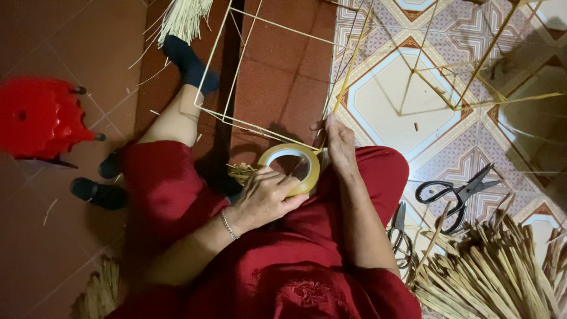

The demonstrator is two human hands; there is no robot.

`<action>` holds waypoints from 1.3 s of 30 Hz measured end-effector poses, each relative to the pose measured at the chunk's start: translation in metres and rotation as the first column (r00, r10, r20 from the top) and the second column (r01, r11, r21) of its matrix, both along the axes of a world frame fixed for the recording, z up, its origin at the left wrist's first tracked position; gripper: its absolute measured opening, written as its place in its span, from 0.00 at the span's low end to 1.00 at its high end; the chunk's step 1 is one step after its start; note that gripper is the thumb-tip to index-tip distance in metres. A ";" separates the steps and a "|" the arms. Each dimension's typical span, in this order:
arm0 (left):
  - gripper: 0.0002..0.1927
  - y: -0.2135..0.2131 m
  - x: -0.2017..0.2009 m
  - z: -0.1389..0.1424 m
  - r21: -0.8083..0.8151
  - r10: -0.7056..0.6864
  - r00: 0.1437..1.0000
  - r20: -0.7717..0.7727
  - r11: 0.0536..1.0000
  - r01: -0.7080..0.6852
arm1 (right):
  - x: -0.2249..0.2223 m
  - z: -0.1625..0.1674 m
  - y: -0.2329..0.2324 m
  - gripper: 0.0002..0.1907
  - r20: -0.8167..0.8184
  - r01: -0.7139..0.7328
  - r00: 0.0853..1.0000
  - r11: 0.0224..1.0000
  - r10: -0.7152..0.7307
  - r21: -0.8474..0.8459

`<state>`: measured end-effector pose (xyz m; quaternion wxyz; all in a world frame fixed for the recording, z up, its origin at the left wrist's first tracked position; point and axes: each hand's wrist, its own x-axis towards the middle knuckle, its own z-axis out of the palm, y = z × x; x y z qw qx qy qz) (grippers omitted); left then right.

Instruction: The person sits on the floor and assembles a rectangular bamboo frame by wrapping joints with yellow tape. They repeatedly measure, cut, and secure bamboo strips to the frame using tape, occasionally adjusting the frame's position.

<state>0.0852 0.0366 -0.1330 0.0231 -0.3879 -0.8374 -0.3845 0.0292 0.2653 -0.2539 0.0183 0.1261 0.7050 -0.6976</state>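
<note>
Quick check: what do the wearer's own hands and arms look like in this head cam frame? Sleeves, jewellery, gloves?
Both hands are bare, no gloves. The left hand has a thin silver chain bracelet at the wrist. The right hand shows no bracelet, watch or ring from this angle. Both forearms are uncovered; no sleeve cuffs show. The red garment has tone-on-tone embroidery.

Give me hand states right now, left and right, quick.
Left hand: fingers closed around the roll of clear tape.
Right hand: fingers pinching a corner joint of the thin stick frame, beside the roll.
</note>
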 end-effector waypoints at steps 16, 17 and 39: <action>0.14 0.046 -0.035 -0.010 0.173 -0.041 0.998 0.050 0.984 0.031 | 0.036 0.026 0.080 0.23 -0.126 -0.099 0.990 0.923 0.056 -0.371; 0.14 0.047 -0.036 -0.011 0.197 -0.028 0.999 0.032 0.980 0.021 | 0.038 0.022 0.082 0.22 -0.108 -0.058 0.994 0.942 0.024 -0.331; 0.14 -0.013 -0.081 0.022 0.023 -0.048 0.992 0.121 0.999 0.045 | 0.053 0.006 0.059 0.11 -0.335 0.136 0.934 0.991 -0.126 0.005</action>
